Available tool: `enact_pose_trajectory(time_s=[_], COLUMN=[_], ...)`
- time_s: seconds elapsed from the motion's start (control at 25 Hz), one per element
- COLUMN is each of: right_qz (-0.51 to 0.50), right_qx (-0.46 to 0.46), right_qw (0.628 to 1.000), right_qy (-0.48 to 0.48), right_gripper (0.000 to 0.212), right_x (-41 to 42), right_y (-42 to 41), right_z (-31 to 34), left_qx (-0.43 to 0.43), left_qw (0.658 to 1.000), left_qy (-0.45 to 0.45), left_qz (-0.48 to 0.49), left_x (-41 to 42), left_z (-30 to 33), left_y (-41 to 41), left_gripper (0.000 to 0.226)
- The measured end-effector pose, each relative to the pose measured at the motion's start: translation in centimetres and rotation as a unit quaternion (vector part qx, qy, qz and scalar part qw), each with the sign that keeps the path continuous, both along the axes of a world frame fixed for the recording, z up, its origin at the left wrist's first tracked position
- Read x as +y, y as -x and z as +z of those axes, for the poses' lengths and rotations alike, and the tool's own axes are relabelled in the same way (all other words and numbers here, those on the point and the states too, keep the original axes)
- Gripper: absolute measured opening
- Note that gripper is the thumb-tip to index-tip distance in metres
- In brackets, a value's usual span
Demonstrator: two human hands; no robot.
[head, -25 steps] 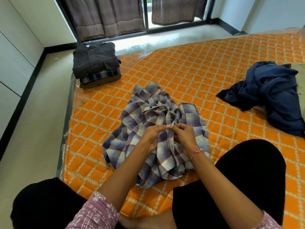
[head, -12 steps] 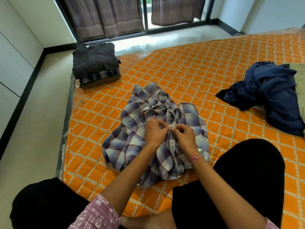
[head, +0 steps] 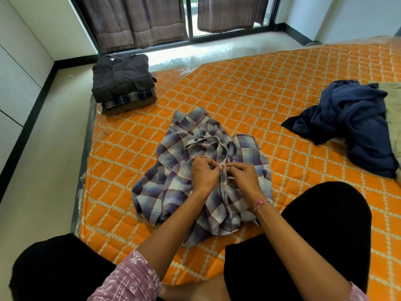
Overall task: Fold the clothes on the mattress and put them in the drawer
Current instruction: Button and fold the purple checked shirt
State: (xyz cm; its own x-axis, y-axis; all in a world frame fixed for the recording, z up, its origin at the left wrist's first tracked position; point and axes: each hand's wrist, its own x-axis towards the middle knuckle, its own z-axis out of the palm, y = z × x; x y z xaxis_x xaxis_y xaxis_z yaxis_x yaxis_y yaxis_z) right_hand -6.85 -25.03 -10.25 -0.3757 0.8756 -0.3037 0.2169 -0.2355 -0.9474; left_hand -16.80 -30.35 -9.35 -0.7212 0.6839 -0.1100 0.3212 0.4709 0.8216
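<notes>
Person sits cross-legged on the orange quilted mattress (head: 249,101), knees in black trousers at 7 and 4 o'clock of the view.

Plaid shirt (head: 173,183) lies crumpled dead centre on the mattress, right in front of the knees, collar end toward 12 o'clock, unfolded.

Left hand (head: 205,173): fingers curled, thumb and forefinger pinched on the shirt's front placket. Right hand (head: 244,174): same, fingers clamped on the opposite edge of the placket. Fingertips of both hands nearly touch at the button line, mid-shirt. Whether a button sits between them, can't tell, too small.

Red-and-white thread band (head: 261,202) on the right wrist. Pink patterned sleeves at the lower edge.

Folded stack (head: 122,83) at 10 o'clock, on the mattress corner: dark grey buttoned shirt on top, a dark plaid piece under it, brown one at the bottom. Well apart from the plaid shirt.

Navy garment (head: 351,122) heaped unfolded at 3 o'clock, partly over a pale olive cloth (head: 393,105) at the frame edge.

Clear plastic wrap shows along the mattress edges. Brown curtains (head: 138,20) over a dark-framed window at 12 o'clock. White cabinet fronts (head: 15,83) at 9 o'clock. No drawer in view.
</notes>
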Motion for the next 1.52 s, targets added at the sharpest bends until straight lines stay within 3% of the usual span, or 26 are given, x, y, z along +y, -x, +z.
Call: enact_pose_trajectory(time_s=[0.24,0.32,0.44,0.56,0.68,0.76,0.92,1.04,1.2,1.4,1.52], right_qz=[0.144,0.125,0.086,0.071,0.093,0.129,0.172,0.173,0.164,0.099,0.092], right_qx=[-0.145,-0.113,-0.048,-0.104,-0.209,-0.239,-0.293,-0.289,-0.274,-0.243,-0.231], right_qw=[0.967,0.979,0.994,0.985,0.944,0.922,0.876,0.882,0.887,0.911,0.914], right_qy=[-0.154,-0.112,-0.052,-0.121,-0.236,-0.275,-0.343,-0.328,-0.335,-0.317,-0.319], right_gripper=[0.018,0.018,0.013,0.003,0.007,0.008,0.012,0.009,0.01,0.009,0.007], right_x=[1.2,1.3,1.2,0.9,1.0,1.1,0.8,0.8,0.3,-0.9,-1.0], right_y=[-0.4,-0.5,-0.5,0.2,0.7,0.7,1.0,1.3,1.5,0.9,0.7], right_z=[0.5,0.3,0.2,0.7,1.3,1.5,1.2,0.6,-0.1,-1.7,-2.0], left_qx=[0.088,0.018,-0.177,-0.306,-0.343,-0.325,-0.118,-0.069,0.095,-0.01,-0.072], left_qw=[0.994,0.999,0.983,0.947,0.933,0.94,0.991,0.994,0.982,0.986,0.992], left_qy=[0.06,0.031,-0.056,-0.1,-0.107,-0.099,-0.001,0.058,0.148,0.139,0.081], left_qz=[-0.033,-0.034,-0.005,0.017,0.031,0.029,-0.069,-0.064,-0.061,-0.09,-0.059], left_x=[-0.3,-0.5,-0.8,-0.8,-0.6,-0.7,-0.2,0.3,0.4,0.8,0.4], left_z=[-0.2,-0.6,-0.8,-0.9,-0.9,-1.0,-0.9,-0.3,0.2,-0.2,-0.8], left_y=[-0.4,-0.3,0.1,0.1,0.3,0.4,0.5,1.1,0.4,1.0,0.7], left_gripper=[0.007,0.007,0.007,0.019,0.023,0.019,0.019,0.014,0.016,0.038,0.029])
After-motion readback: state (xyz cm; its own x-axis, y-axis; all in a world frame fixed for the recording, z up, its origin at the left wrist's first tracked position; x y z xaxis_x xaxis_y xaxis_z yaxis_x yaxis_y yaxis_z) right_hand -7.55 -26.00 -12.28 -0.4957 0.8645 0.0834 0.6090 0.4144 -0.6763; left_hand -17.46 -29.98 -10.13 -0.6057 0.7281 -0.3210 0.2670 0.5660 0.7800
